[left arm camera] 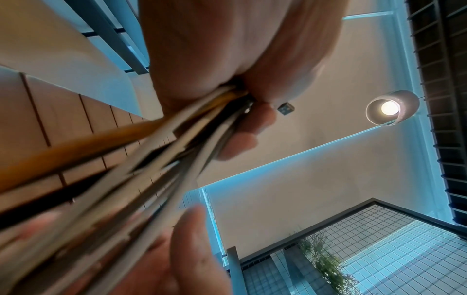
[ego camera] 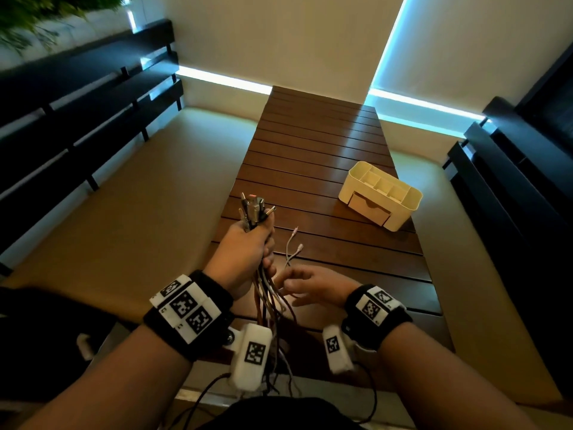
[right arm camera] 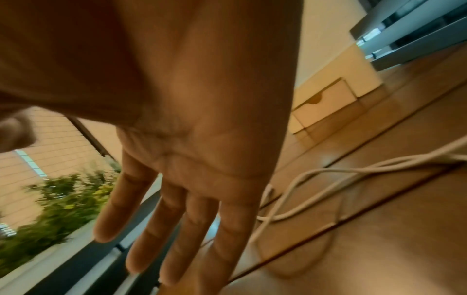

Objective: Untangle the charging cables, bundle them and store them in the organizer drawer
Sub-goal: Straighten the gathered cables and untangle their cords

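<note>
My left hand (ego camera: 248,249) grips a bundle of charging cables (ego camera: 273,302) upright above the table's near edge. Their plugs (ego camera: 255,209) stick out above the fist, and the cords hang down past my wrist. In the left wrist view the blurred cables (left arm camera: 151,151) run out from under the curled fingers (left arm camera: 242,127). My right hand (ego camera: 305,285) is beside the hanging cords, fingers straight and spread, holding nothing. Two white cable ends (ego camera: 293,248) lie on the table just beyond it, and the white cable (right arm camera: 328,179) shows loose on the wood. The cream organizer (ego camera: 379,193) stands at the right, drawer (ego camera: 369,209) closed.
The brown slatted table (ego camera: 313,150) runs away from me, bare beyond the organizer. Padded benches with dark slatted backs (ego camera: 77,125) flank it on both sides. A lit ceiling lamp (left arm camera: 390,107) and a plant (right arm camera: 58,199) show in the wrist views.
</note>
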### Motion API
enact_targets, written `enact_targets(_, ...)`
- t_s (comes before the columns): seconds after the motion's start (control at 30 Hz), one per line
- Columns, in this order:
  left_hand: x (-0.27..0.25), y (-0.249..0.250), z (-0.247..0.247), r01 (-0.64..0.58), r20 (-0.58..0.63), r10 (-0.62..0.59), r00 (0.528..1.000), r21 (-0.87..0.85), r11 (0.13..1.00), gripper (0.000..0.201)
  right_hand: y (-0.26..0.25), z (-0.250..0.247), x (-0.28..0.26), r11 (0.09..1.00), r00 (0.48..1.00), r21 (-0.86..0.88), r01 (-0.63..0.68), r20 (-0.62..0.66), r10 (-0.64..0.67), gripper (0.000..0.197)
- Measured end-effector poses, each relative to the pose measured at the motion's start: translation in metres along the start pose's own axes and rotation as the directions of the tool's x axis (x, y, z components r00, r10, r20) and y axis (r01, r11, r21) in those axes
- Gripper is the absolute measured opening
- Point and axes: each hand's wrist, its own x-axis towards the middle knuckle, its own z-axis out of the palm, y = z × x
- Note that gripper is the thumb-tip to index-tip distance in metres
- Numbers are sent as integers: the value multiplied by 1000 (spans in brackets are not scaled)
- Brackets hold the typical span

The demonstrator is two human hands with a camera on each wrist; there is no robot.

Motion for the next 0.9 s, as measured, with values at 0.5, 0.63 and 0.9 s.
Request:
enact_targets(0.5,7,6,7,-3,16,1,1000,83,997,29,53,-35,23,747,941,-591,-303,-311,135,23)
enact_targets(0.63,12,6,9,-1,17,-1,1000,90,996,27,58,-45,24,864,936,-468,-186,-352,11,18)
enact_targets(0.9,18,7,14,-13,27,11,1000,98,995,29,71,-69,34,868,770,-465,-176,-615,-173,16)
